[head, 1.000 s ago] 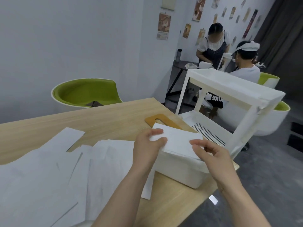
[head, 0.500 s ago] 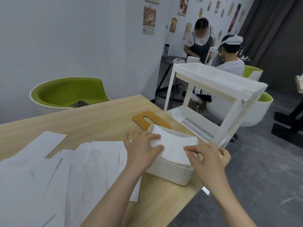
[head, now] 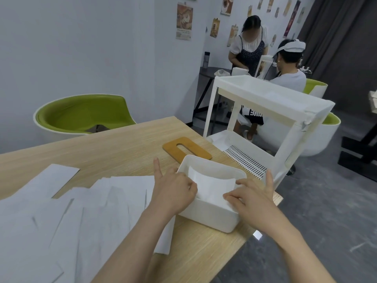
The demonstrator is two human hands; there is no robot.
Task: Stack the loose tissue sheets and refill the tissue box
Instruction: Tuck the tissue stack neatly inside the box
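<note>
Now folded white tissue stack [head: 212,185] sagging inside white tissue box [head: 210,218], both hands pressing

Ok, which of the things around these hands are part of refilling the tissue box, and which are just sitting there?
Part of the job:
- tissue box, lid off
- folded tissues inside it, under the left hand and right hand
- loose sheets on the table
- wooden lid behind the box

Just lying about:
- white shelf rack
- green chair
</note>
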